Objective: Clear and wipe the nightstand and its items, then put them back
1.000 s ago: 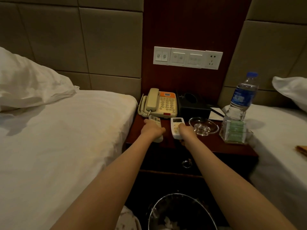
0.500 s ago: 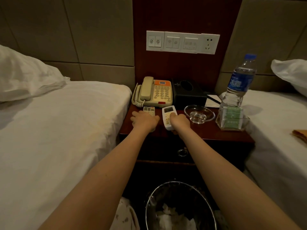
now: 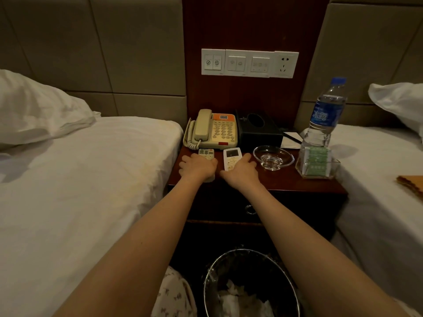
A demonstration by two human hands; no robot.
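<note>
A dark wooden nightstand (image 3: 286, 184) stands between two beds. Two white remotes lie side by side at its front. My left hand (image 3: 198, 167) lies over the left remote (image 3: 206, 153), fingers curled round it. My right hand (image 3: 240, 171) covers the lower half of the right remote (image 3: 232, 155), its thumb along the remote's right edge. Behind them sit a beige and orange telephone (image 3: 214, 130) and a black tissue box (image 3: 258, 132). A glass ashtray (image 3: 273, 157), a clear holder with green packets (image 3: 317, 164), a notepad (image 3: 290, 139) and a water bottle (image 3: 325, 115) fill the right side.
White beds flank the nightstand, the left bed (image 3: 80, 191) and the right bed (image 3: 389, 202), each with a pillow. A wire waste bin (image 3: 250, 284) with crumpled paper stands on the floor below. A switch panel (image 3: 249, 64) is on the wall. A brown item (image 3: 412, 184) lies on the right bed.
The view has moved closer to the nightstand. Both hands stay on the remotes, which have slid slightly back toward the telephone; the right hand has spread more over its remote.
</note>
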